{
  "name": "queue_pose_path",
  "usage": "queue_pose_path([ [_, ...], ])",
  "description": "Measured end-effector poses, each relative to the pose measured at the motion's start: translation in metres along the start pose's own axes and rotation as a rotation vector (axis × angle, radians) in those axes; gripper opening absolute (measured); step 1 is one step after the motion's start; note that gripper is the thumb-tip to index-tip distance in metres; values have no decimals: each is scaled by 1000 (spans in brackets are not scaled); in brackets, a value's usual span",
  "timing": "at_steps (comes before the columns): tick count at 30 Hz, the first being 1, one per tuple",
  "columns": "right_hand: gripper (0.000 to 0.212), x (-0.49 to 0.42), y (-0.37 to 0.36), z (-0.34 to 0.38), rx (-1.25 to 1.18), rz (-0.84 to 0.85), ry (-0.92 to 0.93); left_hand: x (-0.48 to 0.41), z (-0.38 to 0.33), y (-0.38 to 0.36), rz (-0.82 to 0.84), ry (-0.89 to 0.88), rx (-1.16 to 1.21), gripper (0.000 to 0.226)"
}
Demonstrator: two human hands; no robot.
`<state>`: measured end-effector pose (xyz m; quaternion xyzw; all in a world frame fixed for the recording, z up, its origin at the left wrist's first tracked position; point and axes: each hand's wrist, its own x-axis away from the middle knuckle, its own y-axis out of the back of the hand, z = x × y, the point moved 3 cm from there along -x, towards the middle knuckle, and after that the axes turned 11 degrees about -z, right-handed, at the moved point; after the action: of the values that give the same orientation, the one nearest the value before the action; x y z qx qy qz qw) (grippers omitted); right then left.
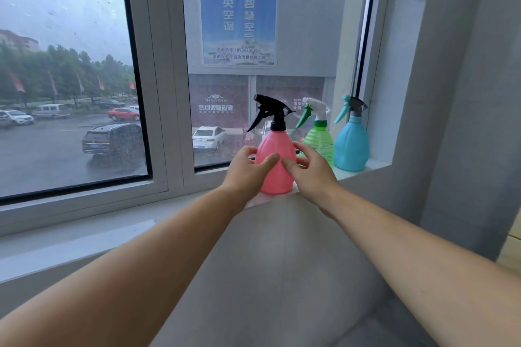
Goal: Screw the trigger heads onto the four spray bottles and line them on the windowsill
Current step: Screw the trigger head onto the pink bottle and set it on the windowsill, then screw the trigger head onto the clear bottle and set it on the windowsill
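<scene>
A pink spray bottle (275, 175) with a black trigger head (270, 111) stands upright on the white windowsill (118, 222). My left hand (245, 172) cups its left side, and my right hand (310, 175) cups its right side, both thumbs on the front. To the right stands a green bottle (320, 144) with a white and green trigger head. A blue bottle (351, 146) with a teal and grey trigger head stands rightmost. All three nozzles point left. No fourth bottle is in view.
The window glass and white frame (169, 121) rise right behind the bottles. A grey wall (451, 93) closes the sill off just right of the blue bottle. The sill stretches far to the left of the pink bottle.
</scene>
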<state>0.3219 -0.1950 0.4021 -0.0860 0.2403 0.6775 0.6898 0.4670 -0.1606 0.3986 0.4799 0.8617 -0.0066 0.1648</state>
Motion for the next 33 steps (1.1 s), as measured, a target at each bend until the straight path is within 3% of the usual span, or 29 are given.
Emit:
queue_pose_path([
  [11, 54, -6, -2, -6, 5, 8, 3, -7, 7, -4, -25, -9, -13, 59],
  [15, 70, -1, 1, -9, 5, 9, -12, -7, 6, -3, -46, -33, -89, 79],
  [18, 67, 7, 12, -9, 26, -28, -7, 0, 3, 6, -85, -53, -145, 92],
  [21, 54, 22, 32, -13, 41, -85, 7, 24, -4, 20, -205, -124, -130, 80],
  [24, 32, 45, 56, -27, 52, -155, -7, 66, -8, 19, -276, -272, -77, 52],
  [27, 21, 75, 80, -59, 74, -211, -60, 108, 10, -6, -154, -299, -38, 35],
  [33, 9, 138, 115, -150, 132, -199, -227, 154, 99, -68, 235, -94, -192, 27],
])
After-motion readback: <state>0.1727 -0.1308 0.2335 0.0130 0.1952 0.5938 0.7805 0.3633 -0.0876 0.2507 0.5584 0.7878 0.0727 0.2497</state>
